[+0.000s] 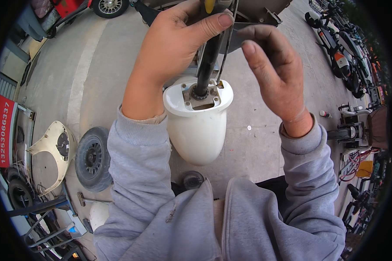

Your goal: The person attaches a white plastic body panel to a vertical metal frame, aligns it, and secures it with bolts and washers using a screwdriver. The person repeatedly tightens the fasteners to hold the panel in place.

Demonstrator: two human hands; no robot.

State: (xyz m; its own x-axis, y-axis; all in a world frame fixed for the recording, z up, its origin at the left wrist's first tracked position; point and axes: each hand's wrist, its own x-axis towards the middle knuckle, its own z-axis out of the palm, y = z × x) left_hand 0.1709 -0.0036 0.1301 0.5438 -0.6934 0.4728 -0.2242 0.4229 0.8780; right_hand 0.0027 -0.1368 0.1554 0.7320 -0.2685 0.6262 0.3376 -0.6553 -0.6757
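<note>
My left hand is wrapped around a black steering column tube that rises from a metal bracket on top of a white scooter front fender. A yellow-tipped tool handle shows above my left thumb. My right hand is to the right of the tube, with its fingers curled around a thin black cable that runs alongside it. Both forearms are in grey sweatshirt sleeves.
Grey concrete paving lies below. A loose black wheel and a cream scooter body panel lie at the left near a red sign. Parked scooters and bicycles line the right side. A small washer lies on the ground.
</note>
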